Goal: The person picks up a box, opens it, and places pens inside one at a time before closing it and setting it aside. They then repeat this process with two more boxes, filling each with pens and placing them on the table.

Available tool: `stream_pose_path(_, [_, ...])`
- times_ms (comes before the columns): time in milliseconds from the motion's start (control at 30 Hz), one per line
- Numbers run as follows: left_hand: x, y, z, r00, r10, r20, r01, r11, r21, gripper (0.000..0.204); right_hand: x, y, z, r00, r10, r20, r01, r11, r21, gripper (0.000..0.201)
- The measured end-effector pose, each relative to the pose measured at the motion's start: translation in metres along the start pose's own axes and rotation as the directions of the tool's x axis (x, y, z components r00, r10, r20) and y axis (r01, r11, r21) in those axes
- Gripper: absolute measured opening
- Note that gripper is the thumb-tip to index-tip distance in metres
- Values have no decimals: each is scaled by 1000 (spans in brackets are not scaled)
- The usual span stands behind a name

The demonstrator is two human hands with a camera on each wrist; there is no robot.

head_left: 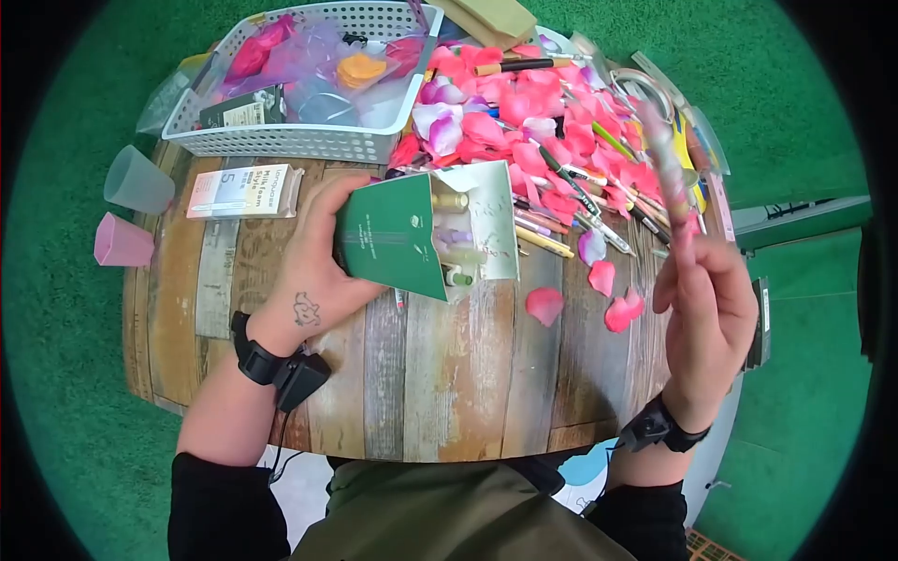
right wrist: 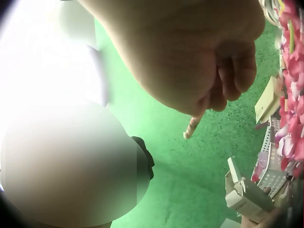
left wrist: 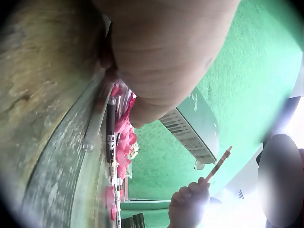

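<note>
My left hand (head_left: 318, 257) grips a green box (head_left: 388, 234) above the wooden table. Its white-lined flap (head_left: 494, 220) stands open to the right, and several light-coloured pens (head_left: 453, 236) lie inside. On the right side, my right hand (head_left: 708, 323) holds up a slim pink-and-white patterned pen (head_left: 666, 168), raised over the table's right edge. The pen is blurred in the head view. In the left wrist view the same pen (left wrist: 221, 161) sticks up from the curled fingers. Seen from the right wrist, only one end of it (right wrist: 191, 127) shows beyond the hand.
Pink petals (head_left: 524, 107) and many pens cover the back right of the table. A white basket (head_left: 281, 142) with mesh bags stands at the back left. A white pen box (head_left: 241, 192), a clear cup (head_left: 138, 178) and a pink cup (head_left: 123, 240) are at the left.
</note>
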State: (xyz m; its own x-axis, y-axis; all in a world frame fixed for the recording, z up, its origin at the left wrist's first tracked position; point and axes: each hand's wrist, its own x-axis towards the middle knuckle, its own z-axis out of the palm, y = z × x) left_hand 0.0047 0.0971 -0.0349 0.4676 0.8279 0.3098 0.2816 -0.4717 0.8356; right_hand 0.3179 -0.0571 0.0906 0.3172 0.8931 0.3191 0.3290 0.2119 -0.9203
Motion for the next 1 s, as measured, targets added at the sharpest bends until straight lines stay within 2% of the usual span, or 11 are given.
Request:
stream_pose_path(33, [0,0,0,1000,9,13,-9,999,31,87,-3,-4,-1,998,-38,41,37,999,26,19])
stream_pose_path(133, [0,2,2,999,45,-13,-45,998,48,88,-5,-10,2,992,-20,122,39,987,-157,18])
stream_pose_path(267, [0,0,2,997,74,-1,-74,996,42,88,-5,-7,13,995,15,103,12,967,-255,19])
stream_pose_path(467, [1,9,-2,991,133,34,-136,980,143,88,-3,-13,19,992,-57,116,99,910,-402,17])
stream_pose_path(567, [1,9,-2,992,123,36,-127,982,138,88,-2,-12,17,973,-173,154,223,882,-416,18])
stream_pose_path(667, [0,8,-3,992,122,29,-125,984,130,88,-4,-14,12,958,-253,133,285,887,-363,18])
stream_pose_path(800, [1,9,-2,989,142,50,-147,979,139,88,0,-12,13,937,-252,243,338,832,-440,18])
stream_pose_path(900, [1,13,-3,981,181,68,-190,968,164,86,-2,-9,19,961,-248,123,277,859,-431,19])
stream_pose_path(1000, [0,14,-5,970,221,99,-237,949,206,84,-1,-9,21,964,-223,143,264,864,-428,20])
